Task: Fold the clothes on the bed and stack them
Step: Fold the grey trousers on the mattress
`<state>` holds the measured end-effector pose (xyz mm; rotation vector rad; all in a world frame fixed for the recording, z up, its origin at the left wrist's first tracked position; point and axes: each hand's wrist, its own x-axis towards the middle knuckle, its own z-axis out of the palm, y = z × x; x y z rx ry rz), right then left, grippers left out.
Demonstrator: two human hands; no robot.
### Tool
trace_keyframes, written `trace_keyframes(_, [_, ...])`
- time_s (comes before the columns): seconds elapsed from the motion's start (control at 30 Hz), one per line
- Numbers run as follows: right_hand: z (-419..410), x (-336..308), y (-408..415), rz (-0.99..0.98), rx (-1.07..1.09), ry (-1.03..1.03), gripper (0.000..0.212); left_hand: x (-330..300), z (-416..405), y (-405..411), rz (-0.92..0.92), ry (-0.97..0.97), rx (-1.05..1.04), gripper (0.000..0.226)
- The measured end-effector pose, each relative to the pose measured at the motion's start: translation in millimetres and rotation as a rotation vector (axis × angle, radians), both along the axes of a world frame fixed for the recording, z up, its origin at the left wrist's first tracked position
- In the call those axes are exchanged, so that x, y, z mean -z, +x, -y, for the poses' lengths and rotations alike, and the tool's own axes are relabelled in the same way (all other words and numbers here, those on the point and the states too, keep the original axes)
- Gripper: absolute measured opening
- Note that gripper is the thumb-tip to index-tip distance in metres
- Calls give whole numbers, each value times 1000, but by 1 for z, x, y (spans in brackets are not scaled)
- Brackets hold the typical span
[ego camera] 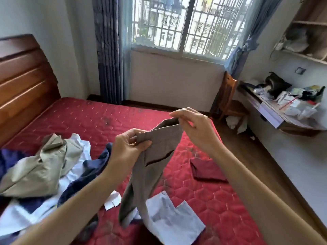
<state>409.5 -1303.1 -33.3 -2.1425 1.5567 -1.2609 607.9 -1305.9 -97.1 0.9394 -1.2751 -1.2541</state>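
One red bed (109, 119) fills the view; a loose pile (40, 167) of clothes lies at 9 o'clock; grey trousers (150, 167) hang mid-air at centre, over a pale shirt (175, 220); a folded maroon piece (207, 171) sits at 3 o'clock; left hand (130, 145) and right hand (192, 128) each pinch the trousers' top edge.

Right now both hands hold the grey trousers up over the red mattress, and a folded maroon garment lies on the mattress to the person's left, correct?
Not quite. The head view shows the folded maroon garment lying to the person's right, not left. The rest stands: the left hand and right hand hold the grey trousers up over the red mattress.
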Motion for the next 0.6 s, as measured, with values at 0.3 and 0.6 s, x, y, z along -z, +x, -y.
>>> trace_keyframes(0.3, [-45, 112, -2, -382, -98, 411, 38, 88, -52, 36, 395, -213, -136, 38])
trace_keyframes(0.6, [-67, 176, 13, -712, 50, 338, 37, 124, -76, 39, 573, -413, -120, 43])
